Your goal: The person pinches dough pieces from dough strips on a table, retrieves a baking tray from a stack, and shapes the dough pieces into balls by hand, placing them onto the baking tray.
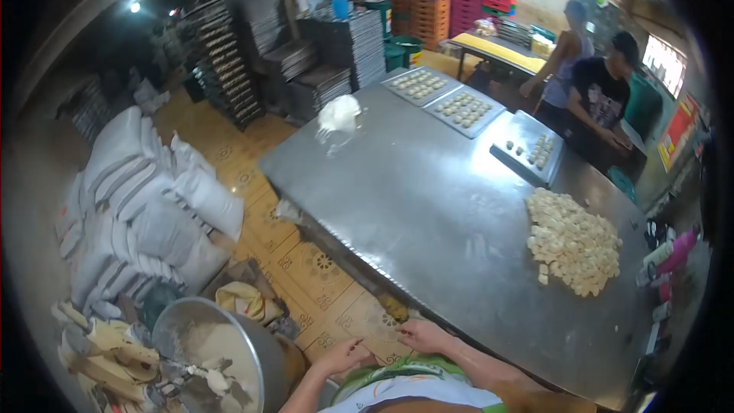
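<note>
My left hand (344,356) is low in front of my body, over the tiled floor and near the steel mixing bowl (258,352). Its fingers are loosely bent with nothing visible in them. Beside the near edge of the metal table (397,191), my right hand (425,336) has its fingers a little apart and holds nothing I can see. A large heap of cut dough pieces (573,243) lies at the table's right. At the far left corner is a white mound of dough or flour (339,113).
Trays of dough balls (463,110) line the table's far side, with a part-filled tray (529,149) nearby. Two people (604,95) stand behind it. White sacks (145,206) are piled left, before tray stacks (367,46). Bottles (677,251) stand at the right edge.
</note>
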A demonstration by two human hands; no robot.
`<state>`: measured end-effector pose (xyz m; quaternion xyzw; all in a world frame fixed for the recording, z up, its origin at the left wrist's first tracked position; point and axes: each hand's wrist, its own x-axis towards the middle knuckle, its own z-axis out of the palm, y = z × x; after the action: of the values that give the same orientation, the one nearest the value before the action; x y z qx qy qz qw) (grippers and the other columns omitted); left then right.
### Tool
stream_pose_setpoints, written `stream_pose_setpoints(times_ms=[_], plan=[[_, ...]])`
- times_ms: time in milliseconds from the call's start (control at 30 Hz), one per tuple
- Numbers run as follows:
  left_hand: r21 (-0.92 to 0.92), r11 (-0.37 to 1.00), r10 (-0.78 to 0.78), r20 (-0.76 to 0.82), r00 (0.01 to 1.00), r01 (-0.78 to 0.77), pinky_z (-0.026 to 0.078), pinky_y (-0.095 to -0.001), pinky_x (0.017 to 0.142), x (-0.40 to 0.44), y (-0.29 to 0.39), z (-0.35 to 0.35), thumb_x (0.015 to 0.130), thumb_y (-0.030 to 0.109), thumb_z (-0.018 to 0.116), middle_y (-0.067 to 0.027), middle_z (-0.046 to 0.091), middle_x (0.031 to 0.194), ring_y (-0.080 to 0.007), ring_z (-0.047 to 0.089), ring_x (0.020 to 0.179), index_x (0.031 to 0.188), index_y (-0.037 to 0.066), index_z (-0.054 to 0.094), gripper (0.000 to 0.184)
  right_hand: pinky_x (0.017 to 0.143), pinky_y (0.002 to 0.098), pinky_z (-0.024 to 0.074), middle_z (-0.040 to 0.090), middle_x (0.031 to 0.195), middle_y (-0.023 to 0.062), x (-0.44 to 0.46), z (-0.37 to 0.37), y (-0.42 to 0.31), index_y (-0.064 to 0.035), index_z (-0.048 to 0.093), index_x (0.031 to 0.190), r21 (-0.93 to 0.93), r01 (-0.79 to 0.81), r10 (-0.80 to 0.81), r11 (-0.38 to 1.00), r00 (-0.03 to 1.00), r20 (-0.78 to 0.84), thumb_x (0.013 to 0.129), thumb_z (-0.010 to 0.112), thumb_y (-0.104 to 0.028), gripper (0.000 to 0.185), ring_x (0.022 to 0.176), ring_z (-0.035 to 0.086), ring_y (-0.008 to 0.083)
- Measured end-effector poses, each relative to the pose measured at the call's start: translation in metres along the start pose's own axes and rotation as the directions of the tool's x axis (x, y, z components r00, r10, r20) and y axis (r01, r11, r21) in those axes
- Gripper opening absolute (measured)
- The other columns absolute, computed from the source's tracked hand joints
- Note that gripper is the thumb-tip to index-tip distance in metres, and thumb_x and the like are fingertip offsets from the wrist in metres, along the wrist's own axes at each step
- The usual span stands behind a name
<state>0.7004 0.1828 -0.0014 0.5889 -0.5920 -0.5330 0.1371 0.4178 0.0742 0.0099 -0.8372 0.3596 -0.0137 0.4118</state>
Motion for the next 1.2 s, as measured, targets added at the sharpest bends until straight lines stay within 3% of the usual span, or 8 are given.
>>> stream_pose_setpoints(times_ms=[200, 467, 600, 700, 900, 967, 1100, 1200], plan=[[-0.238, 0.971, -0.07, -0.168, 0.983, 0.028, 0.051, -0.0379, 0.097, -0.027, -0.056, -0.072, 0.09, 0.036, 0.075, -0.021, 0.063, 0.13, -0.0284, 0.062, 0.117, 0.14, -0.001, 0.052, 0.067, 0.083, 0.0446, 0.0536, 0.069, 0.103, 0.0208, 0.086, 0.001, -0.055, -0.0035, 0.069, 0.117, 0.001, 0.169, -0.169, 0.986, 0.986, 0.001, 0.094, 0.063, -0.029, 0.035, 0.095, 0.067, 0.0395], [-0.245, 0.969, -0.104, -0.315, 0.943, 0.026, 0.051, -0.0388, 0.098, 0.002, -0.061, -0.19, 0.09, 0.034, 0.075, -0.0215, 0.062, 0.131, -0.0287, 0.062, 0.119, 0.14, 0.0, 0.053, 0.064, 0.088, 0.0456, 0.0532, 0.068, 0.113, 0.0206, 0.193, -0.02, -0.07, -0.006, 0.067, 0.12, -0.066, 0.129, -0.107, 0.989, 0.958, 0.268, 0.09, 0.063, -0.031, 0.039, 0.102, 0.066, 0.0392], [-0.152, 0.987, -0.109, -0.33, 0.938, 0.061, 0.051, -0.04, 0.097, 0.026, -0.108, -0.226, 0.089, 0.035, 0.075, -0.0219, 0.062, 0.13, -0.0306, 0.062, 0.118, 0.14, 0.003, 0.053, 0.064, 0.089, 0.0461, 0.0525, 0.068, 0.109, 0.0221, 0.282, 0.001, -0.04, -0.0069, 0.067, 0.122, -0.077, 0.225, -0.192, 0.971, 0.934, 0.302, 0.091, 0.062, -0.029, 0.038, 0.102, 0.066, 0.0392], [0.171, 0.973, -0.093, -0.337, 0.937, 0.158, 0.051, -0.0407, 0.097, 0.033, -0.138, -0.276, 0.089, 0.037, 0.075, -0.0221, 0.062, 0.13, -0.0319, 0.062, 0.119, 0.14, 0.003, 0.053, 0.065, 0.089, 0.0465, 0.0528, 0.068, 0.108, 0.0218, 0.361, 0.0, -0.045, -0.0077, 0.067, 0.123, 0.052, 0.365, -0.366, 0.93, 0.897, 0.25, 0.092, 0.061, -0.03, 0.039, 0.104, 0.065, 0.0382], [-0.347, 0.904, -0.384, -0.408, 0.828, 0.249, 0.051, -0.0396, 0.095, 0.015, -0.149, -0.371, 0.089, 0.039, 0.073, -0.0228, 0.064, 0.128, -0.0321, 0.064, 0.113, 0.139, 0.002, 0.054, 0.065, 0.093, 0.0472, 0.0513, 0.065, 0.122, 0.0221, 0.541, -0.027, -0.076, -0.0058, 0.064, 0.123, 0.095, 0.402, -0.408, 0.911, 0.838, 0.362, 0.091, 0.066, -0.03, 0.04, 0.112, 0.063, 0.0389], [-0.437, 0.873, -0.421, -0.454, 0.785, 0.216, 0.052, -0.0388, 0.095, 0.027, -0.158, -0.402, 0.09, 0.038, 0.074, -0.0225, 0.064, 0.127, -0.0302, 0.064, 0.113, 0.141, 0.004, 0.054, 0.064, 0.09, 0.0467, 0.0524, 0.068, 0.114, 0.019, 0.612, -0.04, -0.098, -0.0115, 0.068, 0.121, -0.219, 0.65, -0.505, 0.728, 0.724, 0.47, 0.094, 0.059, -0.037, 0.038, 0.107, 0.065, 0.0364], [-0.375, 0.878, -0.467, -0.53, 0.708, 0.299, 0.053, -0.0366, 0.093, 0.037, -0.179, -0.467, 0.09, 0.039, 0.071, -0.0192, 0.068, 0.121, -0.03, 0.067, 0.112, 0.135, -0.002, 0.055, 0.063, 0.09, 0.0469, 0.0519, 0.067, 0.116, 0.0185, 0.705, -0.078, -0.171, -0.0113, 0.067, 0.119, -0.156, 0.452, -0.377, 0.878, 0.855, 0.356, 0.096, 0.057, -0.04, 0.038, 0.106, 0.065, 0.0365], [-0.168, 0.869, -0.495, -0.317, 0.809, 0.466, 0.052, -0.0347, 0.092, 0.059, -0.253, -0.511, 0.092, 0.038, 0.07, -0.0191, 0.068, 0.123, -0.0264, 0.066, 0.114, 0.134, -0.002, 0.056, 0.061, 0.09, 0.0469, 0.0519, 0.067, 0.116, 0.0191, 0.78, -0.06, -0.179, -0.011, 0.067, 0.118, -0.165, 0.467, -0.38, 0.869, 0.842, 0.382, 0.097, 0.056, -0.041, 0.039, 0.106, 0.065, 0.0372]])
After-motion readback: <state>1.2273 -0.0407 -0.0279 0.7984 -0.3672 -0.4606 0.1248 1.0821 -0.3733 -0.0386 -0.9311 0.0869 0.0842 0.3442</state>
